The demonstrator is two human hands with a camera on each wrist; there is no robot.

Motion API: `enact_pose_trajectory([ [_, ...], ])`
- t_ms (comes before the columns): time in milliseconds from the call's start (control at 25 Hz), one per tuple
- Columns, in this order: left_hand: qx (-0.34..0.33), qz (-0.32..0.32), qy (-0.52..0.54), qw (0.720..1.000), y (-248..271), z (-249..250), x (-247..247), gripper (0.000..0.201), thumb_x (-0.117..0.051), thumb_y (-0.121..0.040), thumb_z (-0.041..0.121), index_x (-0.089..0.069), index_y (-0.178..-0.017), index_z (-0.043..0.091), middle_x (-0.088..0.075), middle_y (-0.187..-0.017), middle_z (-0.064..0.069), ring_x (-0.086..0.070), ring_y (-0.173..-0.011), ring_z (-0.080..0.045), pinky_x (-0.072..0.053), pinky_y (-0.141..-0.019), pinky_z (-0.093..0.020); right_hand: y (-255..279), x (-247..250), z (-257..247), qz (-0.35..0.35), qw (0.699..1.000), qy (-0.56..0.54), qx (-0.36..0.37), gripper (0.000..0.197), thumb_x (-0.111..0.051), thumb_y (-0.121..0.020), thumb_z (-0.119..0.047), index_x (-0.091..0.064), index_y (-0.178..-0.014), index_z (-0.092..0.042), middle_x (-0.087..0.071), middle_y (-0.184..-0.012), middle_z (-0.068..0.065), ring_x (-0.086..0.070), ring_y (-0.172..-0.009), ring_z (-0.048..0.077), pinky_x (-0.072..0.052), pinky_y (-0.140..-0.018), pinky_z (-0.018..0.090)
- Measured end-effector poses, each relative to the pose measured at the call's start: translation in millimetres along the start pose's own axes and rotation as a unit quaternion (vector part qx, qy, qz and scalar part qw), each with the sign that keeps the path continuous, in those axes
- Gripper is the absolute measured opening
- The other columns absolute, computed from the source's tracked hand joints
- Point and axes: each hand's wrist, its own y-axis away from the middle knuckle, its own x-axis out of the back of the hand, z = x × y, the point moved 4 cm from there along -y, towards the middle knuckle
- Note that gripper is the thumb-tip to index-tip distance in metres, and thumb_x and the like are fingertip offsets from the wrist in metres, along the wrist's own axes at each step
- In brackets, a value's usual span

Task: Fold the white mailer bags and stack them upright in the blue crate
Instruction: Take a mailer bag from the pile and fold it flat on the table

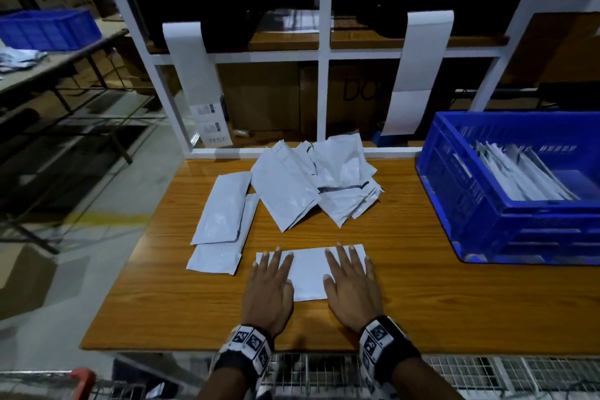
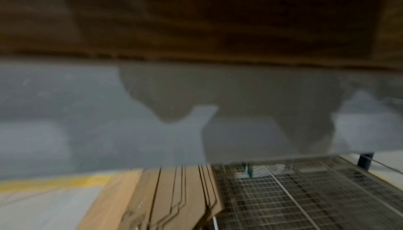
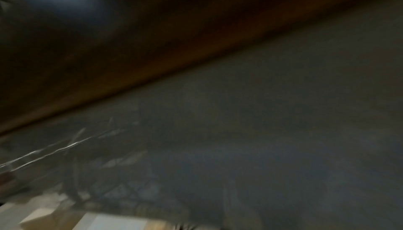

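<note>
A folded white mailer bag [image 1: 310, 273] lies flat on the wooden table [image 1: 422, 302] near its front edge. My left hand [image 1: 271, 282] presses on its left end with straight fingers, and my right hand [image 1: 352, 279] lies flat on its right end. Behind it sits a loose pile of white mailer bags [image 1: 318, 185], with two more bags [image 1: 224, 221] laid lengthwise to the left. The blue crate [image 1: 506, 214] stands at the right and holds several folded bags [image 1: 522, 172] leaning upright. Both wrist views are dark and blurred and show neither hand.
A white shelf frame [image 1: 323, 91] rises behind the table, with long paper strips [image 1: 418, 75] hanging from it. Another blue crate [image 1: 48, 27] rests on a side table at far left. A wire-mesh rack [image 1: 487, 373] lies below the table's front edge.
</note>
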Motion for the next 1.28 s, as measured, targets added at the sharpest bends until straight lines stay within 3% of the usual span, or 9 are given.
enact_pose_trajectory([
  [120, 0.068, 0.014, -0.029, 0.997, 8.9, -14.7, 4.1, 0.064, -0.015, -0.096, 0.051, -0.024, -0.158, 0.037, -0.014, -0.166, 0.006, -0.012, -0.155, -0.025, -0.013, -0.123, -0.049, 10.8, 2.9, 31.3, -0.003, 0.999, 0.01, -0.049, 0.065, -0.019, -0.098, -0.055, -0.018, -0.159, -0.034, -0.01, -0.166, -0.004, -0.012, -0.154, 0.027, -0.008, -0.122, 0.054],
  [280, 0.092, 0.023, -0.05, 0.994, 7.8, -25.7, 3.5, 0.061, -0.023, -0.097, 0.05, -0.034, -0.155, 0.034, -0.028, -0.164, 0.003, -0.024, -0.151, -0.027, -0.021, -0.118, -0.05, 15.2, 9.8, 50.5, 0.01, 0.997, 0.005, -0.075, 0.065, -0.021, -0.097, -0.051, -0.023, -0.158, -0.032, -0.017, -0.166, -0.006, -0.017, -0.153, 0.024, -0.015, -0.12, 0.055],
  [520, 0.092, 0.006, -0.05, 0.994, 5.2, -27.3, 1.0, 0.064, -0.018, -0.097, 0.047, -0.031, -0.157, 0.03, -0.024, -0.165, 0.001, -0.02, -0.153, -0.029, -0.022, -0.119, -0.053, 8.8, 15.1, 41.5, -0.05, 0.992, -0.035, -0.108, 0.066, -0.012, -0.099, -0.051, -0.007, -0.16, -0.027, -0.003, -0.168, -0.003, -0.002, -0.155, 0.023, -0.004, -0.122, 0.052],
  [600, 0.087, -0.003, -0.05, 0.995, 3.3, -25.6, 1.2, 0.063, -0.021, -0.097, 0.044, -0.035, -0.156, 0.026, -0.029, -0.164, -0.001, -0.024, -0.151, -0.031, -0.023, -0.117, -0.054, -3.3, 27.6, 20.5, -0.033, 0.992, -0.064, -0.104, 0.062, -0.019, -0.103, -0.045, -0.012, -0.16, -0.022, -0.007, -0.168, 0.002, -0.004, -0.154, 0.024, -0.006, -0.124, 0.05],
  [720, 0.081, -0.014, -0.049, 0.995, 1.4, -26.0, -0.8, 0.063, -0.026, -0.096, 0.041, -0.043, -0.152, 0.018, -0.036, -0.16, -0.006, -0.034, -0.146, -0.035, -0.025, -0.113, -0.055, -16.1, 35.4, -34.7, 0.019, 0.999, -0.043, -0.002, 0.058, -0.019, -0.102, -0.037, -0.022, -0.157, -0.019, -0.013, -0.167, 0.006, -0.008, -0.154, 0.026, -0.014, -0.123, 0.051],
  [880, 0.082, -0.02, -0.039, 0.996, 0.0, -28.5, -2.8, 0.062, -0.03, -0.095, 0.039, -0.048, -0.148, 0.013, -0.041, -0.157, -0.009, -0.04, -0.143, -0.037, -0.018, -0.112, -0.052, -13.8, 5.7, -78.6, -0.035, 0.997, -0.046, 0.058, 0.058, -0.015, -0.102, -0.041, -0.03, -0.156, -0.025, -0.02, -0.165, 0.005, -0.016, -0.153, 0.028, -0.017, -0.122, 0.054],
  [1000, 0.081, -0.021, -0.038, 0.996, -1.0, -28.3, -4.2, 0.064, -0.027, -0.095, 0.039, -0.041, -0.153, 0.015, -0.033, -0.161, -0.006, -0.032, -0.147, -0.035, -0.019, -0.116, -0.053, -10.8, -4.5, -72.4, -0.031, 0.998, -0.024, 0.059, 0.051, -0.024, -0.104, -0.043, -0.037, -0.152, -0.034, -0.032, -0.162, 0.0, -0.03, -0.149, 0.027, -0.026, -0.12, 0.052],
  [1120, 0.091, -0.029, -0.034, 0.995, 1.3, -30.8, -6.2, 0.068, -0.016, -0.096, 0.041, -0.026, -0.159, 0.018, -0.019, -0.167, -0.003, -0.017, -0.153, -0.032, -0.015, -0.12, -0.055, -10.3, -1.3, -55.0, -0.006, 0.999, -0.01, 0.04, 0.052, -0.022, -0.104, -0.046, -0.033, -0.154, -0.037, -0.027, -0.163, -0.002, -0.024, -0.151, 0.026, -0.019, -0.122, 0.052],
  [1280, 0.086, -0.033, -0.051, 0.994, -0.1, -30.1, -5.2, 0.065, -0.024, -0.095, 0.038, -0.037, -0.155, 0.017, -0.031, -0.163, -0.005, -0.029, -0.149, -0.034, -0.029, -0.115, -0.059, -11.3, 1.0, -20.0, -0.009, 1.0, 0.01, -0.021, 0.054, -0.017, -0.102, -0.046, -0.022, -0.156, -0.042, -0.015, -0.166, -0.004, -0.012, -0.154, 0.026, -0.008, -0.123, 0.054],
])
